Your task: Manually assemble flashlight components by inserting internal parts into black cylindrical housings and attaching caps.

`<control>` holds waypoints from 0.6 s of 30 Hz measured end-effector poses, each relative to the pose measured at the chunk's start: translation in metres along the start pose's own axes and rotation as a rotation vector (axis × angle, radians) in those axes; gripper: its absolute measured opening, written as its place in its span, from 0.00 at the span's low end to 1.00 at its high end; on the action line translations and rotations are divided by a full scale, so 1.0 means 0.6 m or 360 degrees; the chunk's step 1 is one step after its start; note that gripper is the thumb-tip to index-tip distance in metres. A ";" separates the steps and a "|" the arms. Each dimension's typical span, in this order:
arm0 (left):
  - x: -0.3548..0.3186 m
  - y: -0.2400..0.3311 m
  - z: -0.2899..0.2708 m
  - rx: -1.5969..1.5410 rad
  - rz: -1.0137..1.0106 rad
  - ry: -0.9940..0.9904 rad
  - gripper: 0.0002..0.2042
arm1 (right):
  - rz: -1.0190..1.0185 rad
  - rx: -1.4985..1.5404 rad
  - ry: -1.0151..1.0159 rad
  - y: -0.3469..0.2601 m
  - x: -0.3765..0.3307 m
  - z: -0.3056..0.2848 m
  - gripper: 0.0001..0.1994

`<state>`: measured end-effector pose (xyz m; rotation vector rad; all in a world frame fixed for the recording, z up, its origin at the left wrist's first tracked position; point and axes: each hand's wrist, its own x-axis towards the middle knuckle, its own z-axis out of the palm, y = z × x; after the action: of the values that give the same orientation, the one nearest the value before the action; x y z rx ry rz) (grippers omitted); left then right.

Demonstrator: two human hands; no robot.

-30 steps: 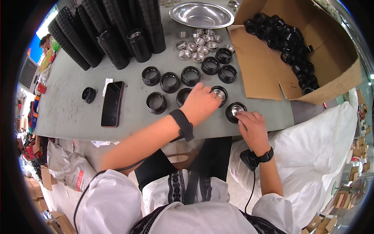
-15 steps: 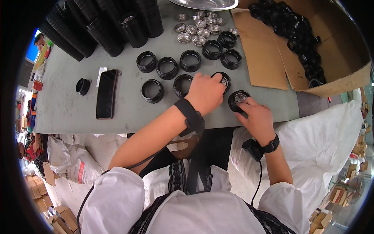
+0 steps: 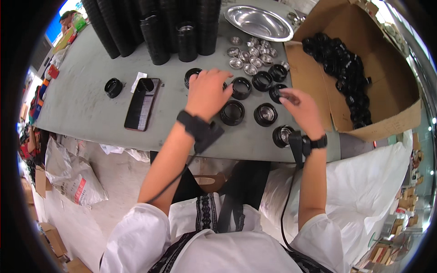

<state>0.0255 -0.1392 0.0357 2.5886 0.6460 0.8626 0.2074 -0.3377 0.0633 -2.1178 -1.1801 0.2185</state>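
Note:
My left hand (image 3: 207, 96) is over the left group of black rings, thumb and fingers apart, partly covering a black ring (image 3: 193, 72) at the fingertips. My right hand (image 3: 302, 109) pinches the right rim of another black ring (image 3: 274, 93), which rests on the table. Nearer me, two black rings hold shiny metal discs: one ring (image 3: 257, 119) lies between my hands, the other ring (image 3: 276, 137) beside my right wrist. Several rings without discs, such as the ring (image 3: 232, 123) near my left thumb, stand around. What lies under my left palm is hidden.
Loose metal discs (image 3: 250, 69) lie behind the rings, below a metal oval tray (image 3: 234, 20). Tall stacks of black rings (image 3: 154, 41) stand at the back left. A phone (image 3: 139, 113) and a lone ring (image 3: 113, 88) lie left. A cardboard box (image 3: 391, 120) of black parts stands right.
My right hand has left the near disc-filled ring and moved up to a farther ring. My left hand has moved left, off the other disc-filled ring. The view has shifted.

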 end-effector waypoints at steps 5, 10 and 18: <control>0.134 -0.059 0.068 0.0340 -0.0091 -0.0470 0.14 | -0.0403 -0.0369 -0.0179 -0.002 0.155 0.083 0.14; 0.181 -0.090 0.167 0.0278 -0.0018 -0.0633 0.09 | -0.0186 -0.0932 -0.0020 0.045 0.205 0.184 0.11; 0.150 -0.082 0.016 -0.0003 0.0231 -0.0450 0.04 | -0.0670 -0.0363 0.0132 -0.033 0.139 0.090 0.05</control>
<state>0.0804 -0.0535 0.0493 2.7108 0.3813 0.5201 0.2172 -0.2375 0.0504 -1.9841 -1.6268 -0.2017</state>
